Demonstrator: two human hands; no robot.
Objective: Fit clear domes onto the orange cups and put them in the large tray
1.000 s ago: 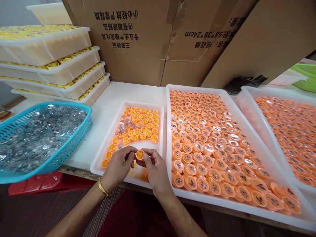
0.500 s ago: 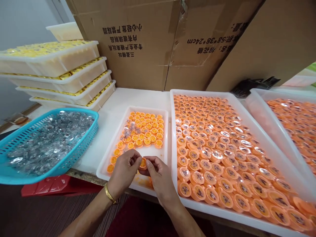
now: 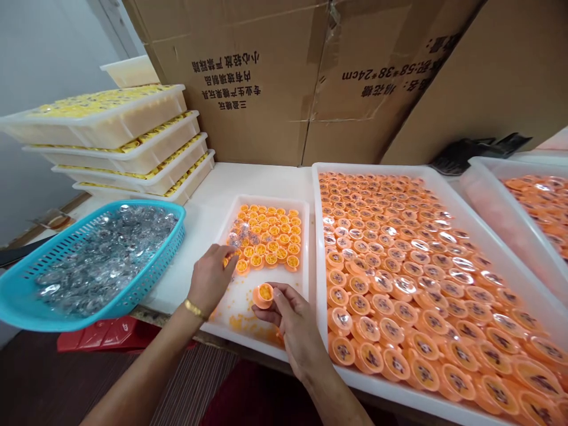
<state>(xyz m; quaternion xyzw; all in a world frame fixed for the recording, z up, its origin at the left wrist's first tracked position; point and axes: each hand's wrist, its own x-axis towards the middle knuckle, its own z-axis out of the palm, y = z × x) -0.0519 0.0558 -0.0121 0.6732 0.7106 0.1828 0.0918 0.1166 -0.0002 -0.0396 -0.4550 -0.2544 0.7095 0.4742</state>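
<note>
My right hand (image 3: 295,322) has its grip closed, thumb and fingers pinching one orange cup (image 3: 265,296) by its side; that hold leaves the mouth uncovered and facing up at a tilt, which I judge lets me see the yellow bits inside without tipping them out. The cup is above the front part of the small white tray (image 3: 270,276), so anything dropped would probably land there, among the loose yellow bits (image 3: 242,324); the filled cups (image 3: 271,245) sit close together towards the back, and clear pieces (image 3: 243,232) lie on some of them, near my left fingers. My left hand (image 3: 210,275) reaches over the tray's left side, fingers bent and low; I cannot tell how far open that grip is, or whether it has hold of anything. The blue basket (image 3: 146,290) of clear pieces is on my left and the large white tray (image 3: 373,168) of printed-faced cups on my right, both handy across the tabletop (image 3: 199,219).

Half a second ago both hands met at the cup; now my left is away from it, up and to the left; my right alone keeps the cup, its mouth in plainer view.
</note>
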